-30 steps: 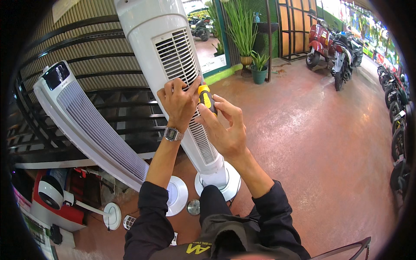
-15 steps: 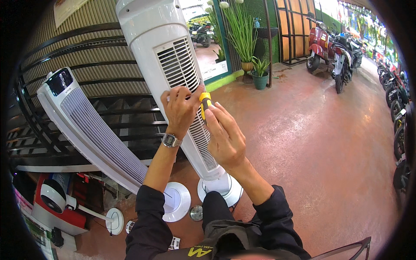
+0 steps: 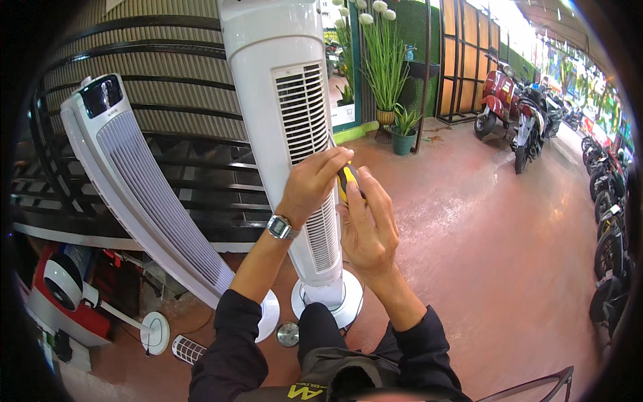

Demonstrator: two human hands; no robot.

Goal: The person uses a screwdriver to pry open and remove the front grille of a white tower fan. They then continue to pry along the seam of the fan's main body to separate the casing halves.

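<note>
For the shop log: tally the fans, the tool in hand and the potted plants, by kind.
White upright tower fans: 2, one worked on, one leaning at left
Small red-and-white round fans: 1
Yellow-and-black-handled screwdrivers: 1
Potted green plants: 2, tall, small
Total: 6

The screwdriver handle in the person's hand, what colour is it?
Yellow and black: the screwdriver handle shows between both hands against the white tower fan, best in the head view.

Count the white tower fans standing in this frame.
2. One tower fan stands upright under both hands; a second tower fan leans to its left. More may be hidden.
</note>
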